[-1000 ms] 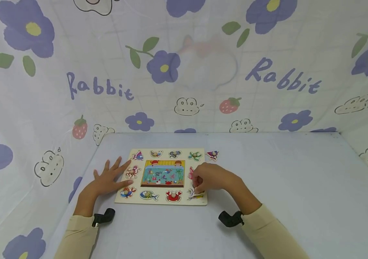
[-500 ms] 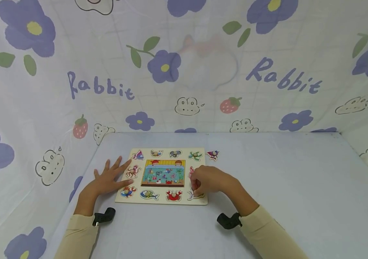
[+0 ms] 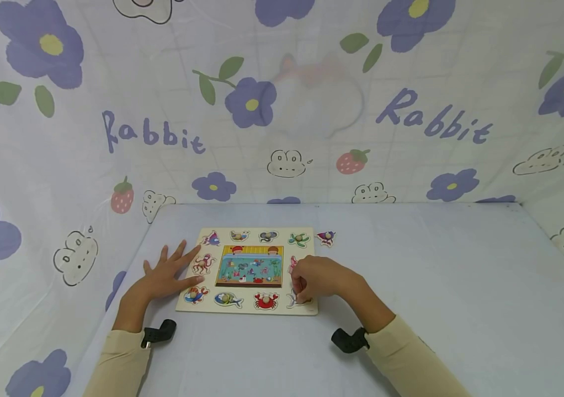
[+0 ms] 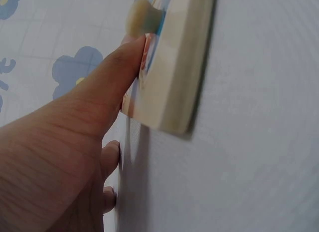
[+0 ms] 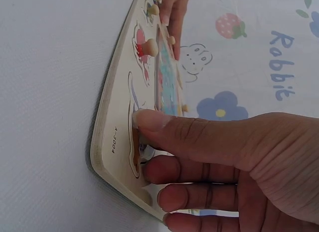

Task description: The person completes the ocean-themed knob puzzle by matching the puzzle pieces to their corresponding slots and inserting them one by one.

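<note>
A wooden peg puzzle board (image 3: 249,309) with sea-animal pieces around a fish-tank picture lies on the table. At its lower right corner my right hand (image 3: 324,277) pinches a puzzle piece (image 5: 133,147) between thumb and fingers. This piece lies in or on its outlined slot; its knob is hidden by the fingers. My left hand (image 3: 163,277) is spread at the board's left edge, thumb on the board, near a knobbed fish piece (image 3: 195,295). A red crab piece (image 3: 266,300) sits left of my right hand.
A loose purple fish piece (image 3: 326,237) with a knob lies just off the board's upper right corner. The white table (image 3: 436,275) extends to the right. A patterned curtain (image 3: 322,154) hangs behind and at both sides.
The puzzle piece under my right hand was skewed over its slot and now lies in line with the outline. My right hand has lowered slightly; the left hand stays put.
</note>
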The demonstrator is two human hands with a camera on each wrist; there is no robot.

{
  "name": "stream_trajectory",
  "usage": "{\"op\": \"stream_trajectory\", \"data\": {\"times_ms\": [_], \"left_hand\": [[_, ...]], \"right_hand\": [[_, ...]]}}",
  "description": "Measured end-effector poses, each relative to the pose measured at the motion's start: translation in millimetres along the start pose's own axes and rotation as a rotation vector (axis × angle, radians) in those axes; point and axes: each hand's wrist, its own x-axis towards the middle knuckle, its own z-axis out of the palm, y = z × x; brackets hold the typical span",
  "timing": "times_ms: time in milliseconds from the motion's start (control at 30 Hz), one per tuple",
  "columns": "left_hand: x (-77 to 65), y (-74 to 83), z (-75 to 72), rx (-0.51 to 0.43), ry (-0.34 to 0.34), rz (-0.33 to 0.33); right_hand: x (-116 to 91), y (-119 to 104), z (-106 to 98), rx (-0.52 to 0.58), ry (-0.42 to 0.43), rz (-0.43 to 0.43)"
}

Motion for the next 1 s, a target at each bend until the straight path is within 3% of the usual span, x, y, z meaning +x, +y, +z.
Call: {"op": "stream_trajectory", "data": {"times_ms": [233,433,633,800,1000], "left_hand": [[-2.3,-1.2,-2.4,-0.014,0.011,-0.004],[-1.7,0.3,-1.8,-0.025,0.012,0.002],[0.0,-1.8,-0.2,-0.017,0.006,-0.004],[1.1,-3.6,0.4,-0.019,0.011,-0.002],[2.2,-3.7,1.7,-0.025,0.014,0.003]], "right_hand": [[2,2,-8,0.004,0.033,-0.044],[-4,15,-30,0.086,0.186,-0.093],[-8,34,-54,0.082,0.306,-0.094],[-2,52,-68,0.08,0.384,-0.046],[10,79,-62,0.098,0.442,0.027]]}}
